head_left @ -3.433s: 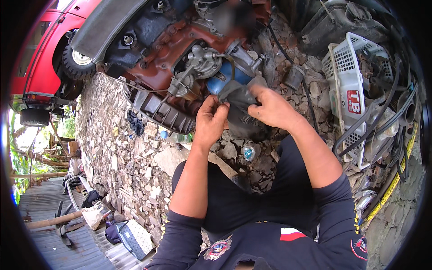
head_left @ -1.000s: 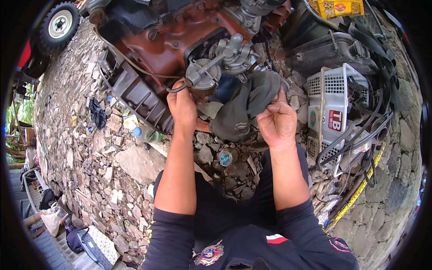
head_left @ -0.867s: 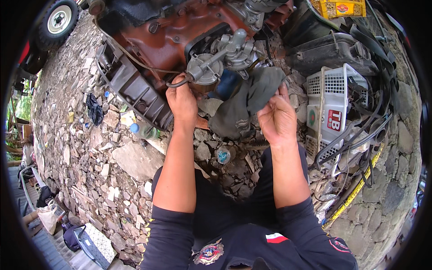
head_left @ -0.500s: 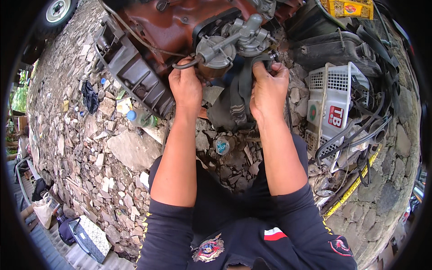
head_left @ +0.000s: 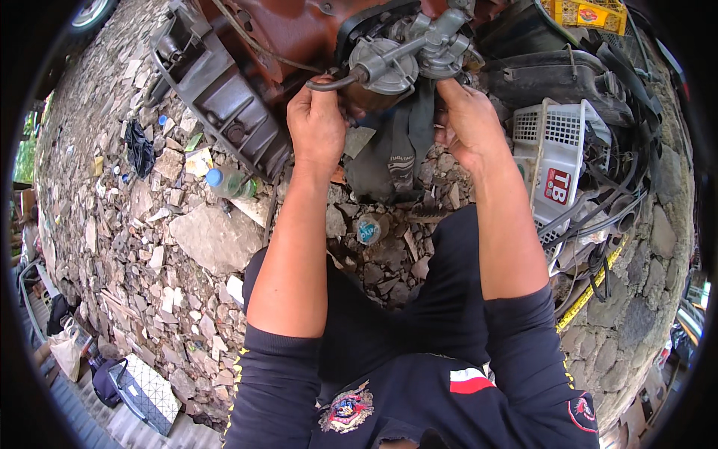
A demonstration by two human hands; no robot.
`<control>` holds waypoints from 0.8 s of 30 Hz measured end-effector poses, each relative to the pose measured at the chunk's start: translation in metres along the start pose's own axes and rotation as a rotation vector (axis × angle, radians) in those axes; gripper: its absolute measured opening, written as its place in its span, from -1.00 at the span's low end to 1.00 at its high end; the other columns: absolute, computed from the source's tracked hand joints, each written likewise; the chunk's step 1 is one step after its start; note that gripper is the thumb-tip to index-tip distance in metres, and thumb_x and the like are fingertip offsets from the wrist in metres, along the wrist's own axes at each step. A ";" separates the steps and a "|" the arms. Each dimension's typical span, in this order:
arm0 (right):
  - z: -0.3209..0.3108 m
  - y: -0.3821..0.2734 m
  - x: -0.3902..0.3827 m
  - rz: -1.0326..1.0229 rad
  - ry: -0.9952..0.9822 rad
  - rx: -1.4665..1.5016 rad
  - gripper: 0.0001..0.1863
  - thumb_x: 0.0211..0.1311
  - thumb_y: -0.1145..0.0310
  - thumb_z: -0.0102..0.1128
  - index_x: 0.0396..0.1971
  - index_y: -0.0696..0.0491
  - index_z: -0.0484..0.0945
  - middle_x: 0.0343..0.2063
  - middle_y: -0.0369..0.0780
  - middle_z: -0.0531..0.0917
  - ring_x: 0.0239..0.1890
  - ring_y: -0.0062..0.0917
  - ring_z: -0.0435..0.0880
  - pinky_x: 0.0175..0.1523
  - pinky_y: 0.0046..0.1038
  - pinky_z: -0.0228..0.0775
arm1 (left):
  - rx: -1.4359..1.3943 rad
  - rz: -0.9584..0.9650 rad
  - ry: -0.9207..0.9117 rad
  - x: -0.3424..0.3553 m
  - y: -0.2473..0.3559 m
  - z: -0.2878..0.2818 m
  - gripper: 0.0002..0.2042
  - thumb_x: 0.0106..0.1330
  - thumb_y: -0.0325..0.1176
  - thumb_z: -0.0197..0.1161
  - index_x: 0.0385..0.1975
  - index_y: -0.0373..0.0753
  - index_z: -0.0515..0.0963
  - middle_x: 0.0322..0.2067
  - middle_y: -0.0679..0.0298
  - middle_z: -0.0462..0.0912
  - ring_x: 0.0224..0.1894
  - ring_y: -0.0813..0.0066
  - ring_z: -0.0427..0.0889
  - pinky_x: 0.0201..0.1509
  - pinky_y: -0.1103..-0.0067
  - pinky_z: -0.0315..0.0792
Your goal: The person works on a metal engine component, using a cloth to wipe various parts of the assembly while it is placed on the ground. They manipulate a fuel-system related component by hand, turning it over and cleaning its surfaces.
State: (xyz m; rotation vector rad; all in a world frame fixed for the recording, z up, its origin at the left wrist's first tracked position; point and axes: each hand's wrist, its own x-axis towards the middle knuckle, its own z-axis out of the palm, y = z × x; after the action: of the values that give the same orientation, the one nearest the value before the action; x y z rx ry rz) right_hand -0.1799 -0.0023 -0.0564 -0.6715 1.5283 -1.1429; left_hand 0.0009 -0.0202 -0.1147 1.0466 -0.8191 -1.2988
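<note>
A grey metal filter housing (head_left: 383,66) with a joined round casting (head_left: 443,54) is mounted on a reddish-brown engine (head_left: 292,37). My left hand (head_left: 318,127) is closed around the bent metal pipe (head_left: 333,84) at the housing's left, the thumb on top and the other fingers partly hidden. Under the right-hand casting, my right hand (head_left: 475,123) curls with its thumb against the metal. A dark grey cloth (head_left: 400,150) hangs beside its fingers, its upper end gripped there beneath the casting. The fingertips behind the cloth are hidden.
Broken stones cover the ground. A ribbed metal engine part (head_left: 221,97) lies left of the engine, near a plastic bottle (head_left: 228,182). At right are a white plastic basket (head_left: 550,150), a black case (head_left: 553,84) and loose hoses. A plastic cup (head_left: 370,228) lies between my knees.
My right hand has shifted up to the underside of the casting, its forearm swinging outward to the right. My left hand keeps its hold on the pipe. The whole view has shifted slightly.
</note>
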 end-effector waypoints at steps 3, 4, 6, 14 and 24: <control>0.003 -0.006 -0.002 -0.083 -0.044 -0.026 -0.78 0.27 0.26 0.26 -0.33 0.12 0.59 -0.53 -0.36 0.56 -0.57 -0.68 0.45 -0.52 -0.50 0.19 | -0.002 -0.001 0.015 -0.001 -0.001 0.001 -0.64 0.49 -0.13 0.02 -0.29 -0.32 0.58 -0.58 0.29 0.60 -0.56 0.56 0.60 -0.52 0.66 0.32; 0.001 -0.005 0.002 -0.109 -0.064 -0.060 -0.79 0.28 0.28 0.25 -0.33 0.13 0.59 -0.54 -0.35 0.57 -0.56 -0.69 0.45 -0.52 -0.50 0.19 | 0.000 -0.005 0.017 -0.001 0.000 0.002 -0.64 0.49 -0.13 0.02 -0.29 -0.32 0.58 -0.57 0.29 0.60 -0.56 0.56 0.60 -0.51 0.66 0.32; -0.006 -0.001 0.014 -0.160 -0.103 -0.127 -0.81 0.31 0.31 0.23 -0.34 0.15 0.58 -0.54 -0.35 0.57 -0.55 -0.70 0.46 -0.51 -0.49 0.21 | 0.002 -0.003 0.012 -0.001 0.000 0.002 -0.64 0.49 -0.12 0.01 -0.31 -0.32 0.57 -0.58 0.29 0.61 -0.55 0.56 0.60 -0.51 0.65 0.33; -0.015 -0.016 0.007 -0.060 -0.247 -0.034 -0.81 0.37 0.34 0.13 -0.29 0.17 0.55 -0.56 -0.30 0.60 -0.71 -0.72 0.43 -0.71 -0.63 0.08 | 0.014 0.014 -0.013 0.001 -0.005 -0.005 -0.60 0.50 -0.09 0.00 -0.41 -0.31 0.55 -0.59 0.27 0.61 -0.56 0.56 0.59 -0.50 0.65 0.33; -0.030 -0.010 0.007 -0.162 -0.264 -0.300 -0.76 0.42 0.34 0.03 -0.27 0.21 0.58 -0.56 -0.29 0.63 -0.54 -0.62 0.54 -0.38 -0.49 0.37 | 0.083 0.029 0.004 0.001 -0.004 -0.007 -0.63 0.49 -0.13 0.00 -0.36 -0.32 0.59 -0.60 0.28 0.63 -0.57 0.59 0.56 -0.49 0.65 0.33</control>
State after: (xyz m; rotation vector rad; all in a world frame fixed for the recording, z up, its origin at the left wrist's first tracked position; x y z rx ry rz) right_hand -0.2119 -0.0026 -0.0512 -1.1207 1.4483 -0.9059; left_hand 0.0066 -0.0199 -0.1205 1.0987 -0.8887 -1.2471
